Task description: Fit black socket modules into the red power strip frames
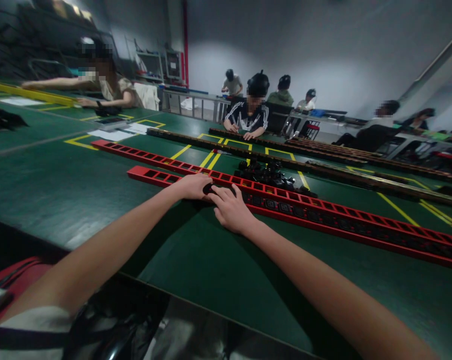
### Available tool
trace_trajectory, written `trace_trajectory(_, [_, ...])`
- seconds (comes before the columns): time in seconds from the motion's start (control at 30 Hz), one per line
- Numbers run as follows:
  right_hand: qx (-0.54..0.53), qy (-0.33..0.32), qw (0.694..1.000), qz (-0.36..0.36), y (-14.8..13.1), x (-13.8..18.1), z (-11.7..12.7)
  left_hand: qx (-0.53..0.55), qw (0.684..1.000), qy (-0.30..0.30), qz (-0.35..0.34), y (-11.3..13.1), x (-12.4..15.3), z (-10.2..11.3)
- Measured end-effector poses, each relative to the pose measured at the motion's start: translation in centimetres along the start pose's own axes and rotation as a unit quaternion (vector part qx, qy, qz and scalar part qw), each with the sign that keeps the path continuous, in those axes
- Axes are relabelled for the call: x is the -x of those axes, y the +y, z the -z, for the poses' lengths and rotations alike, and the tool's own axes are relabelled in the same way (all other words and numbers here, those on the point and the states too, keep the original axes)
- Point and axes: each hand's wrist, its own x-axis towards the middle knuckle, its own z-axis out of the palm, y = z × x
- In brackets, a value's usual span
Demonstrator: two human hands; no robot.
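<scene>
A near red rail (151, 174) with a row of square openings lies across the table in front of me. Black square inserts that look like power sockets (285, 207) fill its openings to the right of my hands. My left hand (193, 186) is closed over the rail, its fingers curled round a small black piece (208, 188), probably the same kind of insert. From the right, my right hand (231, 207) reaches the same piece with its fingertips, thumb side toward me. Much of the piece is hidden by fingers. A second red rail (136, 153) lies just behind, its openings showing.
Loose black parts (265, 172) are heaped behind the rails. Long dark rails (323, 167) run across the green table (109, 200), marked with yellow tape. White papers (111, 135) lie at the back left. A co-worker (248, 110) sits opposite; another (113, 90) handles a yellow rail (31, 93).
</scene>
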Motion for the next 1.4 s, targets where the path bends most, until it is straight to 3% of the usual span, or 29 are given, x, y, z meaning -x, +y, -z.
trace_trajectory(0.27, [-0.005,0.039,0.998,-0.042,0.1,0.1,-0.3,0.014,1.0,0.006,-0.001,-0.4,-0.2,-0.5])
trace_trajectory(0.53, [-0.009,-0.025,1.0,0.008,0.1,-0.2,0.1,0.016,1.0,0.016,-0.01,-0.2,-0.1,-0.5])
trace_trajectory(1.17, [-0.007,-0.036,0.999,0.033,0.5,-0.9,0.6,0.016,1.0,0.009,-0.017,-0.6,0.0,-0.7])
trace_trajectory(1.4, [-0.03,-0.068,0.997,0.024,2.3,1.8,2.0,0.015,1.0,-0.003,-0.01,-0.4,-0.1,-0.4])
